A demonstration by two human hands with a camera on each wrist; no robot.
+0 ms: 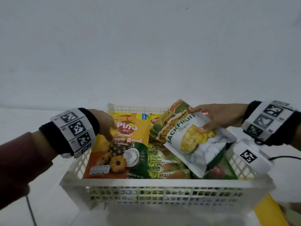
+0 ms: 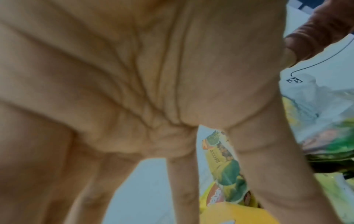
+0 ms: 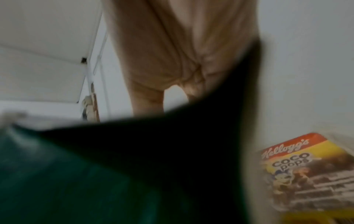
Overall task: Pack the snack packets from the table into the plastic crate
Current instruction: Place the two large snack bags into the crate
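White wall behind, white bench (image 1: 24, 121) below, and on it the plastic crate (image 1: 162, 183) full of snack packets, where the right hand (image 1: 218, 118) grips the jackfruit chips packet (image 1: 193, 144) lying slanted on top, while the left hand (image 1: 105, 124) presses straight fingers on the biscuit packet (image 1: 123, 144).

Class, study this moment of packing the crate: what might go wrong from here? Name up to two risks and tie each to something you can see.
1. The right hand grips the jackfruit chips bag tilted, on top of other packets; released there, it may slide or stick up above the crate rim.
2. The left hand presses its fingers on the coconut pineapple biscuits packet; firm pressure could crack the biscuits inside.
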